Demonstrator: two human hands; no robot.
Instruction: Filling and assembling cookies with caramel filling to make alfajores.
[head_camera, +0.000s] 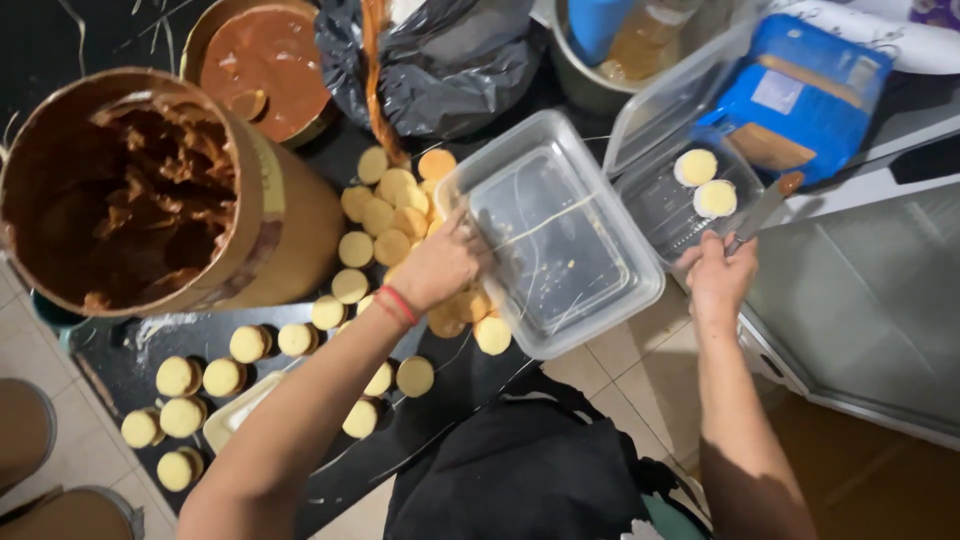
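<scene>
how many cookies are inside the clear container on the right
2: one cookie toward the far side of the clear container, the other cookie beside it, nearer the right hand.

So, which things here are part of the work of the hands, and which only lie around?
In use:
left hand on loose round cookies
right hand holding knife
clear box
lid with two filled cookies
caramel tub

Lying about:
blue packet
black bag
metal pot
</scene>
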